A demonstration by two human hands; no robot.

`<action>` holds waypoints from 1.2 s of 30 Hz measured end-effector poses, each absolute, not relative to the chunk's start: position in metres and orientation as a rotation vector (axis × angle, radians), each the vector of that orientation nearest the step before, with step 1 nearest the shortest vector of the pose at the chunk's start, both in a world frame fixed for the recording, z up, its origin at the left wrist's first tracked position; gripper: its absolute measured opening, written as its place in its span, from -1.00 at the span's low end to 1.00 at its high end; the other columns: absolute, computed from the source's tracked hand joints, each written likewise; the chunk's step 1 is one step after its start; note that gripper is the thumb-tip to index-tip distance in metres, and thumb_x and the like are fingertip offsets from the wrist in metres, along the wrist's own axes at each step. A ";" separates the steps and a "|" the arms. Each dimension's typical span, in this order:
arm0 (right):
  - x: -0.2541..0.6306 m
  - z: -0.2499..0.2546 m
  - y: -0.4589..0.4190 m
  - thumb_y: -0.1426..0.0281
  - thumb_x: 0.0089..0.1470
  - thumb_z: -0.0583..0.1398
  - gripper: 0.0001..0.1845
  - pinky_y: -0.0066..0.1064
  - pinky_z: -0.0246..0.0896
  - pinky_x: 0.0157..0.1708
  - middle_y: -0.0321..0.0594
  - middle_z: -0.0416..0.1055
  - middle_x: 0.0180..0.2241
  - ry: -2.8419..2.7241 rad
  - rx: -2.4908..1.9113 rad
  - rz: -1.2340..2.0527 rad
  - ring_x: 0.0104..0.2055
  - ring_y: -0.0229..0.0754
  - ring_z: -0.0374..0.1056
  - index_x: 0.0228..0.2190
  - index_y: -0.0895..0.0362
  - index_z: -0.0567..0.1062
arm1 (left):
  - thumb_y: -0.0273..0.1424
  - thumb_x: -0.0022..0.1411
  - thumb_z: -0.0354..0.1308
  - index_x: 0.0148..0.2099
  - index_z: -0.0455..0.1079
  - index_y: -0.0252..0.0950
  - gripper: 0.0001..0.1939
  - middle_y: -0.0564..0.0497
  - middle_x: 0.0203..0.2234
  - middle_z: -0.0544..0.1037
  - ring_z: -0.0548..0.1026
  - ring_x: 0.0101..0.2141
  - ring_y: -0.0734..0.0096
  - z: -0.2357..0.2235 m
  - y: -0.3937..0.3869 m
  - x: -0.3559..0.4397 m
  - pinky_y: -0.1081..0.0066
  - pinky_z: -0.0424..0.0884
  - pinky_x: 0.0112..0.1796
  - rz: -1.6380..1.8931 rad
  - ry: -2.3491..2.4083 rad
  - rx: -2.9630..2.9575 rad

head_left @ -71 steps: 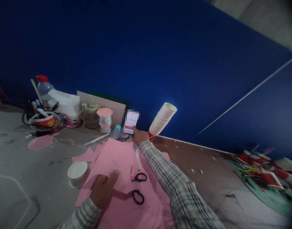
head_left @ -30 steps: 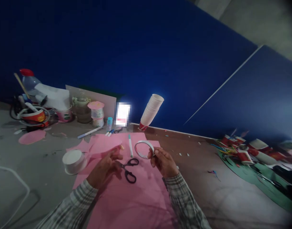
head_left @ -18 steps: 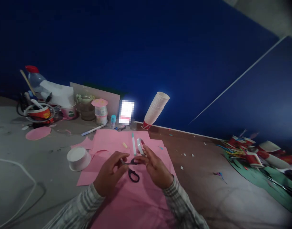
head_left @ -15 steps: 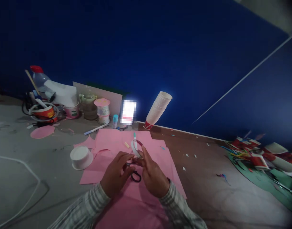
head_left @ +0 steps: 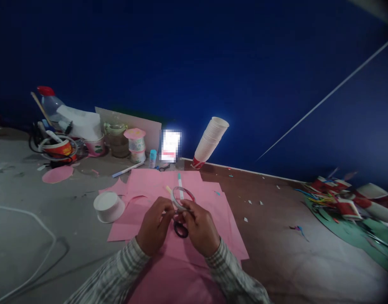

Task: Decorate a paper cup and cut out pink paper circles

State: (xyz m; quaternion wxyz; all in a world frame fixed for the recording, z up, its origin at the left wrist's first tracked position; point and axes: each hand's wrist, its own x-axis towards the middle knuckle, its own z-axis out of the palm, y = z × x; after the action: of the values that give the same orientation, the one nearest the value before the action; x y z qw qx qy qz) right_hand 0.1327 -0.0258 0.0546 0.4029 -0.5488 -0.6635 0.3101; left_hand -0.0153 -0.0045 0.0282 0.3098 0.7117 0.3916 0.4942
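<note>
My right hand [head_left: 202, 228] is closed on a thin white-and-red ring [head_left: 183, 189] that looks like a roll of tape, tilted upright above the paper. Close beside it, my left hand [head_left: 156, 223] has thumb and forefinger pinched together near the ring's lower edge; whatever is between them is too small to make out. Below and between both hands shows the black handle loop of a pair of scissors [head_left: 181, 230], its other parts hidden. Pink paper sheets [head_left: 212, 228] lie under the hands. A marker [head_left: 180, 181] rests on them just beyond the ring.
A white paper cup [head_left: 108, 207] stands upside down at left. Behind are a glue stick [head_left: 153, 158], a pen [head_left: 128, 169], a decorated cup piece [head_left: 137, 145] and a leaning cup stack [head_left: 211, 141]. Cut red cups [head_left: 348, 209] lie on a green sheet [head_left: 367, 249] at right.
My right hand's fingers have curled down from a raised, stretched pose to grip the ring. The ring has shifted slightly, and my left fingers have come together in a pinch.
</note>
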 end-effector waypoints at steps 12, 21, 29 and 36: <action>0.134 0.055 -0.021 0.47 0.09 0.07 -0.76 -0.41 0.41 -0.40 -0.16 0.56 -0.42 -1.631 -1.406 0.783 -0.39 -0.17 0.52 -0.30 0.13 0.54 | -0.41 0.36 -0.09 -0.31 0.27 -0.25 -0.82 -0.04 -0.41 0.42 0.38 -0.36 0.35 0.029 -0.009 -0.019 0.35 0.34 -0.30 1.347 0.967 1.964; 0.148 0.048 -0.011 0.39 -0.12 0.22 -0.90 -0.50 0.27 -0.66 -0.38 0.45 -0.69 -1.199 -1.251 1.328 -0.68 -0.27 0.38 -0.45 0.13 0.49 | -0.39 0.38 -0.09 -0.38 0.23 -0.23 -0.77 0.00 -0.47 0.38 0.37 -0.41 0.38 0.051 -0.029 -0.016 0.36 0.35 -0.34 1.313 0.720 1.827; 0.213 0.062 0.011 0.26 -0.06 0.30 -0.79 -0.41 0.35 -0.54 -0.28 0.52 -0.52 -1.026 -1.182 1.132 -0.62 -0.28 0.41 -0.42 0.14 0.50 | -0.12 0.35 -0.09 -0.45 0.30 -0.24 -0.59 -0.03 -0.54 0.40 0.40 -0.44 0.31 0.055 -0.033 -0.026 0.25 0.38 -0.34 1.157 0.545 1.577; 0.200 0.033 0.028 0.36 0.01 0.19 -0.84 -0.29 0.41 -0.32 -0.25 0.57 -0.53 -1.396 -1.396 0.813 -0.44 -0.16 0.51 -0.33 0.13 0.50 | 0.01 0.22 0.06 -0.37 0.29 -0.25 -0.59 -0.02 -0.46 0.40 0.37 -0.41 0.35 0.030 -0.020 -0.023 0.35 0.33 -0.37 1.225 0.715 1.772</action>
State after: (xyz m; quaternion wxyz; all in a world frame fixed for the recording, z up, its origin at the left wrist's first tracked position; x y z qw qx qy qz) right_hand 0.1999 0.0278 0.0328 0.4822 -0.5728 -0.5729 0.3334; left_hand -0.0229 -0.0201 0.0304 0.4221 0.7077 0.2856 0.4892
